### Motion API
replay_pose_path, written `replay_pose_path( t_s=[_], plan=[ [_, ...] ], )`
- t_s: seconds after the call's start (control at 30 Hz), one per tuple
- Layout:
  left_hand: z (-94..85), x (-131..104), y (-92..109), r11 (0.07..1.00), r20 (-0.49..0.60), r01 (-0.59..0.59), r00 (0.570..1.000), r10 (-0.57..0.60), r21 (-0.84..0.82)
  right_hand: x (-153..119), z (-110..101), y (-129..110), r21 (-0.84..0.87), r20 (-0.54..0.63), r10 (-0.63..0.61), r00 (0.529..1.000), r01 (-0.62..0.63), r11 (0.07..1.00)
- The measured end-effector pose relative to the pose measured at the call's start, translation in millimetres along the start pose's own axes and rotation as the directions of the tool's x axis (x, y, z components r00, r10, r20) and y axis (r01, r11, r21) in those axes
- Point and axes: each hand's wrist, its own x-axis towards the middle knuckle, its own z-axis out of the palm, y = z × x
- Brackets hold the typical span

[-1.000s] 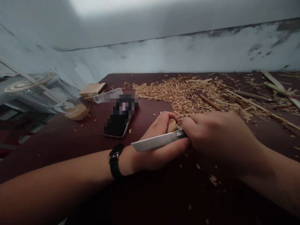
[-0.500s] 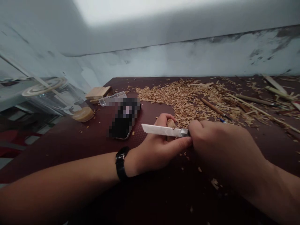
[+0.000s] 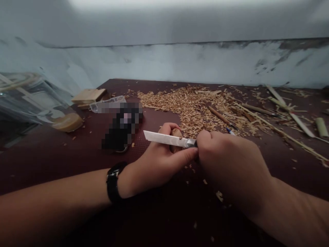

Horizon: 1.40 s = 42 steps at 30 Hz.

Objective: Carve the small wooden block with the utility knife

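Observation:
My left hand (image 3: 156,163), with a black watch at the wrist, is closed around a small piece of wood (image 3: 175,145), much of it hidden by the fingers. In my closed right hand (image 3: 231,164) is a utility knife (image 3: 169,139), its long blade extended leftward across the wood. The left thumb reaches to the knife beside the right fist. Whether the blade's edge touches the wood, I cannot tell. A heap of wood shavings (image 3: 190,109) lies just beyond both hands on the dark red table (image 3: 164,212).
Left of my hands lies a blurred phone (image 3: 123,127), with a clear plastic case (image 3: 110,103) and wooden blocks (image 3: 88,96) behind it. A plastic cup (image 3: 66,121) stands at far left. Brown-handled tool (image 3: 221,115), blue-tipped pen (image 3: 230,131) and thin strips (image 3: 280,132) lie right.
The view has turned a little to the right, so everything sits further left. Both hands keep their holds on the wood and the knife, with hardly any change between them.

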Motion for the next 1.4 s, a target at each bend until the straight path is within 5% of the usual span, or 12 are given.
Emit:
replay_pose_path(
  t_s=[0.13,0.33,0.53,0.73,0.97,1.13,1.4],
  plan=[
    [-3.2,-0.1,1.7,1.0,0.014,0.011,1.0,-0.011,-0.014,1.5,-1.1,2.5,0.018,-0.022,-0.023,0.999,0.023,1.0],
    [-14.4,-2.8,13.0,0.951,0.132,-0.088,0.99,0.051,0.295,17.4,2.0,17.3,0.075,-0.158,-0.282,0.946,0.297,0.952],
    [-7.7,-6.5,6.2,0.984,0.024,-0.044,0.999,0.041,0.171,9.7,7.0,7.7,0.01,-0.188,-0.116,0.975,0.12,0.993],
    [-3.2,-1.4,2.4,0.999,0.056,-0.018,0.998,0.021,-0.05,-2.9,4.0,2.0,0.044,-0.094,-0.049,0.994,0.053,0.998],
    [-15.9,-5.9,12.9,0.957,0.123,-0.119,0.988,0.089,0.264,13.2,1.7,15.8,0.082,-0.216,-0.295,0.931,0.318,0.944],
    [-10.9,-5.6,10.8,0.989,0.114,-0.074,0.992,0.059,0.127,9.2,0.7,8.4,0.119,-0.053,-0.119,0.991,0.125,0.985],
    [-7.1,-3.1,3.9,1.0,0.057,-0.018,0.998,0.019,-0.025,-5.0,-1.4,1.6,0.059,-0.08,-0.034,0.996,0.038,0.998]
  ],
)
